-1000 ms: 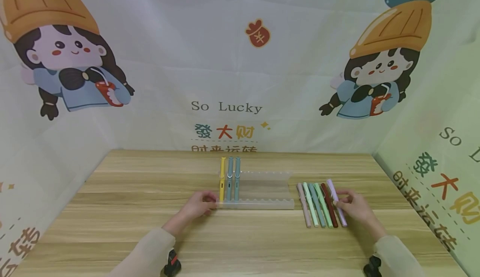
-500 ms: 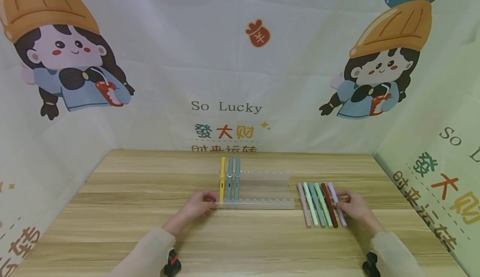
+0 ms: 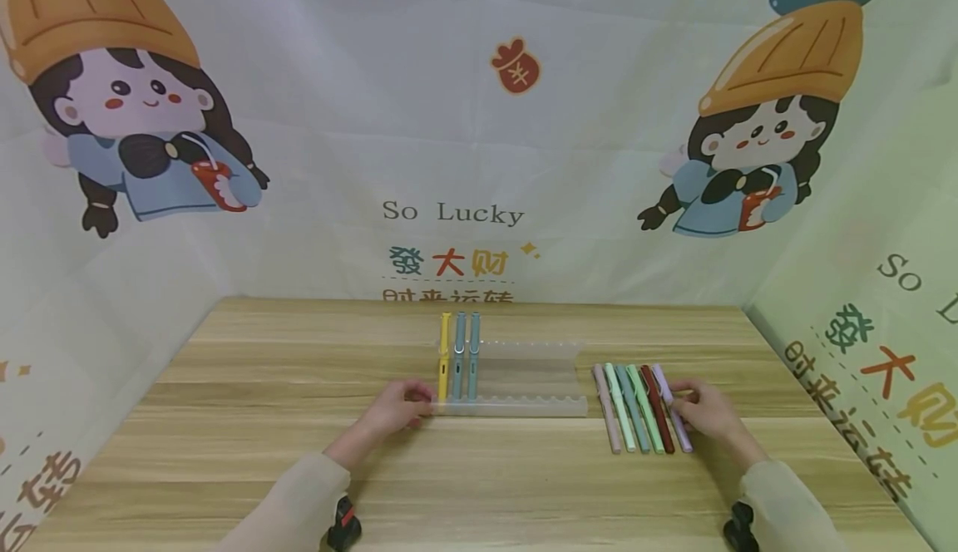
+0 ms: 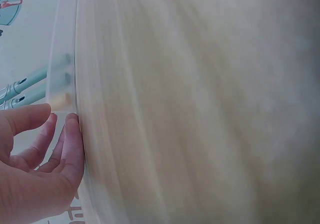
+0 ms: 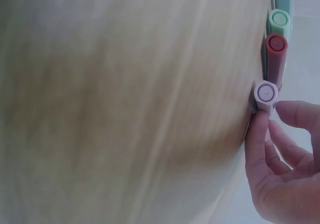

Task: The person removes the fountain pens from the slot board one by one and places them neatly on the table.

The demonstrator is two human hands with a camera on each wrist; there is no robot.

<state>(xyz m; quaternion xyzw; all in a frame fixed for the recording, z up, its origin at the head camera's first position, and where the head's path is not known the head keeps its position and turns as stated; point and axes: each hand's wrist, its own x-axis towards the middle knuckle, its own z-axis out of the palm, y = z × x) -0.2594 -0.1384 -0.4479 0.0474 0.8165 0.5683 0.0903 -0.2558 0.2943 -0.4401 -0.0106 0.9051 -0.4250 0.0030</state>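
Against my left hand [image 3: 400, 406], fingers relaxed: clear rack [image 3: 512, 407], end edge | my right hand [image 3: 707, 411] pinches lilac pen [image 5: 266, 94], red pen [image 3: 657, 410] just inward | wooden tabletop [image 3: 524, 485] stretches between wrists

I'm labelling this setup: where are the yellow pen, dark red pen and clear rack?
Yellow pen [image 3: 444, 360], head view, mid-length.
Dark red pen [image 3: 658, 410], head view, mid-length.
Clear rack [image 3: 527, 407], head view, front rail.

We see the left hand [image 4: 39, 181] at one end corner of the clear rack [image 4: 62, 23]; it pinches the rack there. Nearest to this corner, one yellow pen [image 4: 61, 101] shows its end through the rack's edge; beside it, two blue-green pens [image 4: 35, 77] lie parallel. The wooden desk [image 4: 150, 108] looks quite blurred.
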